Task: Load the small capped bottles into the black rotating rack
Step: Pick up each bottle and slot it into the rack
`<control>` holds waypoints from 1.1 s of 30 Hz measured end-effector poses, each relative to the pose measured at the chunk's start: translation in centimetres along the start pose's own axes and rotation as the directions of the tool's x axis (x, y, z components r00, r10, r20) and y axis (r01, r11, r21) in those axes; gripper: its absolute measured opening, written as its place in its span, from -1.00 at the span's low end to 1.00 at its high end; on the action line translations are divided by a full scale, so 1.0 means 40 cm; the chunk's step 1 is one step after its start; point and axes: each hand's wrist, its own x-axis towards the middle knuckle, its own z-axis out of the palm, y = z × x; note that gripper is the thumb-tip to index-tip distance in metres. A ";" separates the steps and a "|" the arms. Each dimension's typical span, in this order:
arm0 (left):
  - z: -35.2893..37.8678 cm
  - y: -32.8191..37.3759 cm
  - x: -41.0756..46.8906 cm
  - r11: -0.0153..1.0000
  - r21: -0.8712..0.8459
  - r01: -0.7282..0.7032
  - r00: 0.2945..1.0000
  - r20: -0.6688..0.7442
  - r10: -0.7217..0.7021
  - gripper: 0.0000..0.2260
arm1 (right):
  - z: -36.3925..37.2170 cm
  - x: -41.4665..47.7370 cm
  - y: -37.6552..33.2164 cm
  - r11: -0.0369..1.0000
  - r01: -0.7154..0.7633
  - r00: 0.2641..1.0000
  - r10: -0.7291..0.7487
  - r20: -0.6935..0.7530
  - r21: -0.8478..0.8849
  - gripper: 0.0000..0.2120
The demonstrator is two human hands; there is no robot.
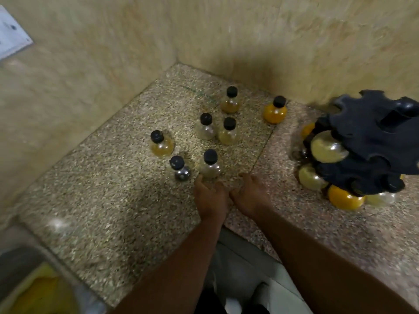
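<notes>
Seven loose bottles (pixel 228 131) stand upright on the speckled counter (pixel 113 211) in the corner of two walls, all with black caps. The rack (pixel 367 141) stands well to their right at the picture's edge, with several bottles already hung round it. The left hand (pixel 210 196) and right hand (pixel 247 193) lie side by side, palms down on the counter, fingers loose and holding nothing. The left fingertips are just beside the nearest bottle (pixel 209 164); blur hides whether they touch it.

Blurred rack (pixel 371 132), perhaps partly off-frame.
</notes>
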 end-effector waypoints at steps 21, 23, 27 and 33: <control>-0.036 0.081 0.135 0.894 0.243 -0.378 0.924 0.154 0.349 -0.51 | 0.062 0.051 -0.029 0.976 -0.024 0.978 0.068 0.197 -0.216 -0.04; -0.025 0.078 0.117 0.882 0.251 -0.400 0.916 0.135 0.377 -0.54 | 0.040 0.055 -0.012 0.991 -0.023 0.986 0.045 0.160 -0.135 -0.13; 0.002 0.089 0.064 0.871 0.252 -0.421 0.907 0.143 0.397 -0.60 | 0.001 0.033 0.023 0.988 -0.018 0.997 0.030 -0.077 0.153 -0.41; 0.078 0.144 -0.030 0.831 0.161 -0.533 0.835 0.260 0.485 -0.55 | -0.101 -0.039 0.093 0.904 -0.022 0.901 0.203 -0.384 0.426 -0.66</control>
